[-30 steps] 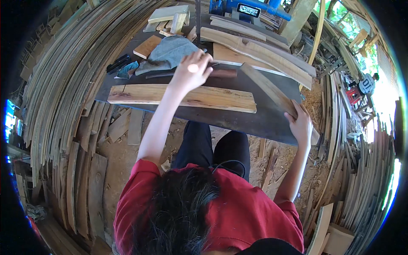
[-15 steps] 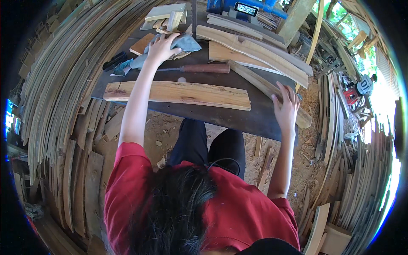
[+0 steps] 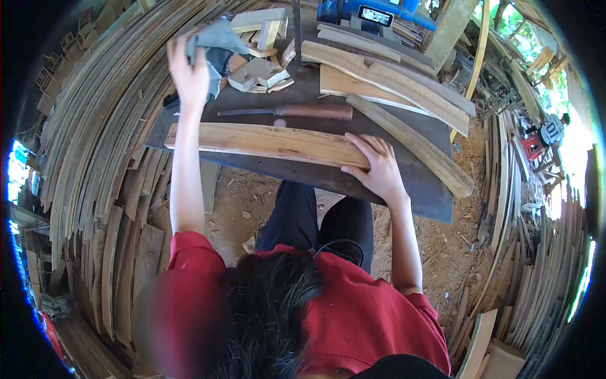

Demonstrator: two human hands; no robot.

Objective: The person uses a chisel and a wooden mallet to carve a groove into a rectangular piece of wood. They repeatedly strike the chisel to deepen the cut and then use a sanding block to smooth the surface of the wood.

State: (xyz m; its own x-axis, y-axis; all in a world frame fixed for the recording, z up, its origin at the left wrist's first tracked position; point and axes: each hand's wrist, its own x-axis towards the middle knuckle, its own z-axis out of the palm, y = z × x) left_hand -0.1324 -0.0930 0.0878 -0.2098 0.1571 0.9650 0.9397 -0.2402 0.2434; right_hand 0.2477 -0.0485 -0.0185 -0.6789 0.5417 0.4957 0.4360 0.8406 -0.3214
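Observation:
My left hand [image 3: 189,74] is raised over the far left of the dark table [image 3: 252,165], its fingers closed on a grey-blue cloth [image 3: 221,39] that hangs loosely from them. My right hand [image 3: 380,167] grips the right end of a wooden plank [image 3: 265,140], the thumb at its near edge and the fingers over the far one. The plank lies along the table's front. Just beyond it lies a tool with a brown wooden handle [image 3: 315,112] and a slim dark blade [image 3: 246,112]. A long, narrow wooden bar [image 3: 413,146] slants down to the right of my right hand.
Small wood offcuts [image 3: 259,76] are heaped at the back left of the table. Curved boards [image 3: 385,79] lie at the back right, near a lit phone-like screen [image 3: 375,15]. Long timber strips [image 3: 101,126] are stacked at the left. A person [image 3: 551,131] is far off right.
My left hand has lifted the cloth up and left, uncovering offcuts. My right hand has moved left from the slanting bar to the plank's right end.

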